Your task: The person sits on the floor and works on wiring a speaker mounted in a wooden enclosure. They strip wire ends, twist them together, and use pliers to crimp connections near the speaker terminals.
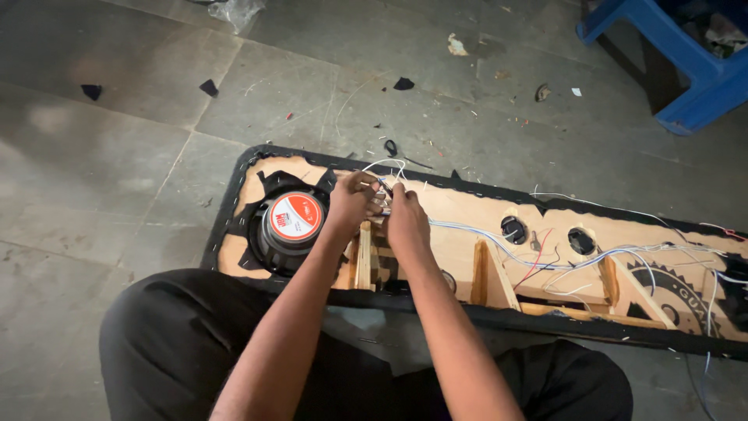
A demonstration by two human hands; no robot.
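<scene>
A long wooden speaker panel (460, 210) edged in black fabric lies on the floor in front of my knees. My left hand (352, 201) and my right hand (405, 217) meet above its upper edge, both pinching thin white and blue wires (387, 165) between the fingertips. Just left of my hands a round speaker (294, 221) with an orange and white magnet label sits mounted in the panel. More wires (592, 259) run to the right across the wood, past two small round holes (514, 229).
A blue plastic stool (686, 58) stands at the top right. Scraps of black fabric (209, 87), bits of paper and wire offcuts lie scattered on the grey stone floor. Wooden braces (487, 274) stand inside the panel. My black trousers fill the bottom of the view.
</scene>
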